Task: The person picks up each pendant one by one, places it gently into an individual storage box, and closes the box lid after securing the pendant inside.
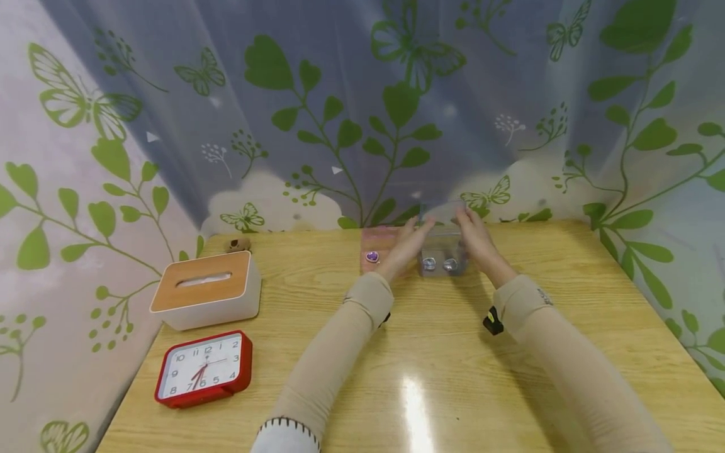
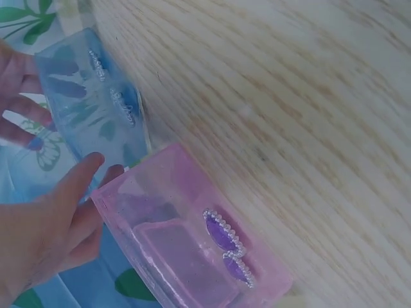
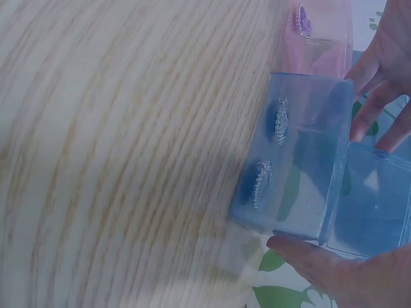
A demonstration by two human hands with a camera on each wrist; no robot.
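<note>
A clear blue box (image 3: 308, 160) with two silver-edged gems on its front stands at the back of the table. Its lid (image 3: 372, 199) is raised against the curtain. At the box's left side is my left hand (image 1: 409, 245), fingertips by the lid's edge and thumb by the box corner. My right hand (image 1: 480, 242) is at the right side, its thumb touching the box and its other fingers extended, partly seen through the blue plastic. A clear pink box (image 2: 186, 237) with a purple gem stands just left of the blue one, partly covered by my left hand.
On the left of the table (image 1: 317, 352) stand a white tissue box (image 1: 215, 308) with a wooden top and a red clock (image 1: 245, 365). A small brown object (image 1: 238, 245) sits behind the tissue box. A patterned curtain (image 1: 340, 94) hangs along the back edge.
</note>
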